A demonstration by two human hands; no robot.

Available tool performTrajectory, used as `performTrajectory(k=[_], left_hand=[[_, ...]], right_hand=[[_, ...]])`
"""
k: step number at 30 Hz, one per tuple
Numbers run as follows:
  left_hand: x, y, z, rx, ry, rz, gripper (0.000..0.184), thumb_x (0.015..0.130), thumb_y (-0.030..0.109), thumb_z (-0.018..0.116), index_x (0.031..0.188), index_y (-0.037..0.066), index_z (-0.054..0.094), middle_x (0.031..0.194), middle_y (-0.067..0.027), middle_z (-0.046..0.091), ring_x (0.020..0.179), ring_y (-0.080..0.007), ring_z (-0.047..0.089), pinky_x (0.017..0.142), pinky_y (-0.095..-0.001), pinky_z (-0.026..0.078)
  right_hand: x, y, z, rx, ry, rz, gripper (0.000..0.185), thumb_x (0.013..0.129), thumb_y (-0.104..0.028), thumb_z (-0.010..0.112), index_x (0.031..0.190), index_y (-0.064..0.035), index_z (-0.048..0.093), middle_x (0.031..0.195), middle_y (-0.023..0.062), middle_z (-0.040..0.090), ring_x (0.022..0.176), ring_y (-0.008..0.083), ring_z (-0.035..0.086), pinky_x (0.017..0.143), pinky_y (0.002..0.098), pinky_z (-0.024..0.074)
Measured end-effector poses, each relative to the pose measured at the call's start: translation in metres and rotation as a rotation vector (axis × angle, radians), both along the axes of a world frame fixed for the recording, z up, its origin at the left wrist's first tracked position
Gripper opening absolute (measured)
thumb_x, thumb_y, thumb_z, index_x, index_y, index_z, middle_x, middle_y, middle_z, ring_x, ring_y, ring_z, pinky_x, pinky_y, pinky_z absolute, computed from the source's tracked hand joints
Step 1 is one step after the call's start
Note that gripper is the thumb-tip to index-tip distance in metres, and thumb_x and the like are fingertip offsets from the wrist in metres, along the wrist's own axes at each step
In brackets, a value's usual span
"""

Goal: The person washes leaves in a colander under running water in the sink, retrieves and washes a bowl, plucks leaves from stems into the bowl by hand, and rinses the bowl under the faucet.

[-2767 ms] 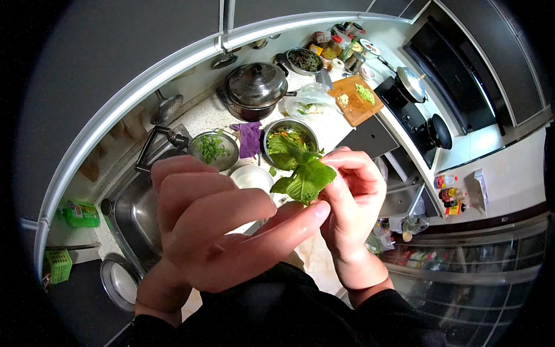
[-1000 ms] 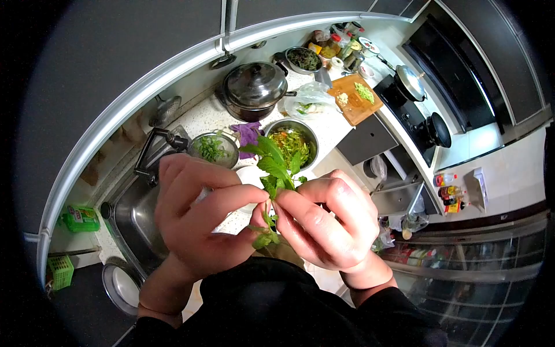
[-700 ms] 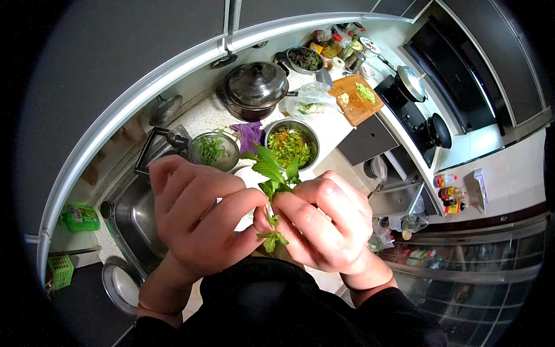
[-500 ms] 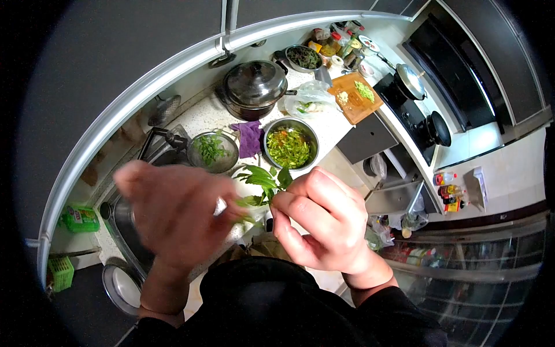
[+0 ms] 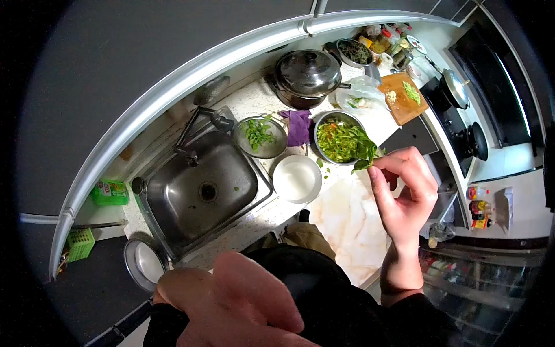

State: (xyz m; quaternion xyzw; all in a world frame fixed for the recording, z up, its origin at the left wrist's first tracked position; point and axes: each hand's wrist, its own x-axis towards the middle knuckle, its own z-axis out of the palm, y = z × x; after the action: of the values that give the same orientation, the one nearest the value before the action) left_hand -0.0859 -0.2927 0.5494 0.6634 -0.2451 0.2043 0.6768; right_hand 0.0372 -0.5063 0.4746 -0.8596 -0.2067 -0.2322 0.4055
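A sprig of green leaves point(image 5: 364, 151) is pinched between the thumb and fingers of my right hand point(image 5: 404, 185), over the right rim of a metal bowl point(image 5: 338, 139) of chopped green and orange food. Close to the camera at the bottom edge is my left hand point(image 5: 231, 303), its visible fingers loosely spread with nothing seen between them; part of it is cut off. Left of the bowl, a strainer point(image 5: 266, 144) contains loose green leaves point(image 5: 257, 133). A white bowl point(image 5: 297, 179) sits below the strainer and purple cloth point(image 5: 298, 128). Small leaves lie beside it.
A steel sink point(image 5: 202, 188) is at the left, with a faucet point(image 5: 193, 124) behind it. Behind the bowls are a lidded pot point(image 5: 307, 75), a plastic bag point(image 5: 361, 95) and a cutting board point(image 5: 403, 110). A stove with pans point(image 5: 455, 89) is at the right.
The view has shifted left, exposing the sink. My left hand has come away from the sprig, down toward the camera. My right hand has carried the sprig to the metal bowl.
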Motion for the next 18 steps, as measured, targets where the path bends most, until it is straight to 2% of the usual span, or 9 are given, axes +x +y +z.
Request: performTrajectory(k=[2,5,7,9,11,13,14,16,18], left_hand=[[-0.005,0.0,-0.004,-0.009,-0.011,-0.002,0.008,0.075,0.017,0.074,0.071,0.025,0.075,0.077,0.0139,0.058,0.076,-0.0055,0.049,0.118,-0.046,0.015],[-0.003,0.003,-0.001,-0.012,0.061,0.061,0.016,0.079,0.011,0.07,0.074,0.025,0.075,0.084,0.0143,0.061,0.076,-0.0061,0.048,0.117,-0.0538,0.012],[0.018,0.023,-0.016,0.373,0.048,0.065,0.007,0.077,0.013,0.072,0.077,0.02,0.072,0.081,0.0077,0.061,0.069,-0.0121,0.05,0.095,-0.047,0.023],[0.045,0.041,-0.046,0.746,0.02,0.053,0.007,0.075,0.015,0.074,0.08,0.015,0.069,0.079,0.0012,0.061,0.063,-0.0181,0.052,0.073,-0.0403,0.035],[0.06,0.042,-0.123,0.726,0.003,0.277,0.014,0.071,0.012,0.075,0.083,0.011,0.067,0.077,-0.0044,0.06,0.063,-0.0249,0.054,0.068,-0.0375,0.043],[0.07,0.07,-0.225,0.819,0.349,0.437,0.001,0.077,0.007,0.069,0.078,0.007,0.068,0.077,-0.008,0.062,0.076,-0.0262,0.061,0.076,-0.039,0.046],[0.07,0.102,-0.279,0.861,0.814,0.271,0.023,0.083,0.009,0.065,0.106,0.004,0.067,0.102,-0.0142,0.066,0.1,-0.0314,0.062,0.092,-0.0411,0.045],[0.042,0.15,-0.382,1.185,1.011,0.353,0.038,0.084,0.014,0.065,0.119,0.002,0.055,0.116,-0.0203,0.058,0.11,-0.036,0.055,0.097,-0.043,0.043],[0.005,0.178,-0.439,1.301,1.034,0.433,0.055,0.085,0.019,0.064,0.133,0.0,0.044,0.129,-0.0263,0.05,0.12,-0.0406,0.048,0.102,-0.045,0.04]], right_hand=[[0.004,-0.002,-0.004,-0.008,0.016,-0.002,0.008,0.075,0.002,0.073,0.082,-0.0007,0.07,0.078,0.0058,0.063,0.062,0.01,0.055,0.051,0.0213,0.0405],[0.012,-0.003,-0.017,0.1,0.116,0.084,0.01,0.078,0.005,0.068,0.087,0.0003,0.071,0.08,0.0073,0.064,0.065,0.0112,0.055,0.055,0.0214,0.0411],[0.022,-0.004,-0.035,0.173,0.208,0.18,0.011,0.08,0.006,0.065,0.089,0.0008,0.071,0.082,0.0068,0.064,0.07,0.011,0.056,0.06,0.0218,0.0418],[0.031,-0.008,-0.068,0.206,0.545,0.233,0.013,0.085,0.002,0.064,0.095,-0.0008,0.072,0.084,0.0037,0.062,0.074,0.0093,0.056,0.063,0.0216,0.0424],[0.041,-0.002,-0.142,0.326,0.839,0.303,0.012,0.087,-0.001,0.063,0.096,-0.0028,0.072,0.082,0.0031,0.063,0.069,0.0078,0.056,0.061,0.0206,0.0436],[0.043,0.011,-0.226,0.147,0.919,0.32,0.011,0.085,0.002,0.063,0.093,-0.0012,0.071,0.085,0.0068,0.069,0.074,0.0126,0.062,0.066,0.0263,0.0498],[0.04,0.018,-0.265,0.0,0.862,0.329,0.011,0.083,0.0,0.064,0.091,-0.0028,0.072,0.09,0.0117,0.071,0.076,0.0197,0.065,0.07,0.0325,0.0524],[0.039,0.024,-0.332,-0.426,0.658,0.293,0.016,0.08,-0.006,0.061,0.09,-0.0098,0.073,0.094,0.0172,0.069,0.083,0.0308,0.068,0.077,0.0423,0.0524],[0.044,0.036,-0.365,-0.575,0.649,0.081,0.014,0.082,-0.01,0.058,0.088,-0.0064,0.07,0.09,0.0138,0.069,0.084,0.0329,0.067,0.077,0.0412,0.0532]])
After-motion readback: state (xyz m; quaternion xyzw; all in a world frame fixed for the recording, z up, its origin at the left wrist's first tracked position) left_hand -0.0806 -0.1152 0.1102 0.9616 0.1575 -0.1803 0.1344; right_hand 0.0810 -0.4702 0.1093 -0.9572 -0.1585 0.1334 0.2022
